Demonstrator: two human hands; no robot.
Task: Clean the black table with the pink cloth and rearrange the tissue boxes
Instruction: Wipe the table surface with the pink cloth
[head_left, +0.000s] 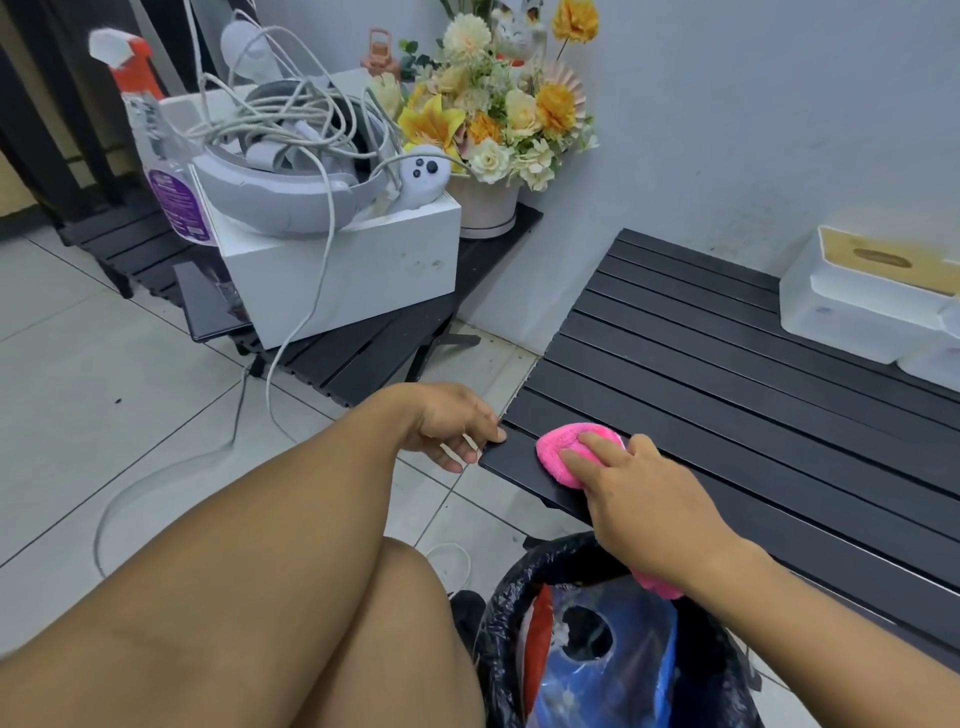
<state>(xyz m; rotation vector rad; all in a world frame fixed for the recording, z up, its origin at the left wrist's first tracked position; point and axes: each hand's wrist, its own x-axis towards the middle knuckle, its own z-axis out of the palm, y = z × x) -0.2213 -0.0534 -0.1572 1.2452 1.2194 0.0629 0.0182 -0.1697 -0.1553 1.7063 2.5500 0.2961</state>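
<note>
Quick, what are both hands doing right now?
Left hand: grips the corner of the black table.
Right hand: open, fingers pressing the pink cloth onto the table.

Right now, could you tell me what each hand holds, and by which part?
Left hand grips the near corner of the black table; right hand presses the pink cloth flat.

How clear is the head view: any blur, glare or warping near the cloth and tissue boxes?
Head view: pink cloth and right hand sharp, no motion blur; black table slats carry a soft sheen, no harsh glare; tissue boxes at the right edge are cropped and stretched by the wide angle.
</note>
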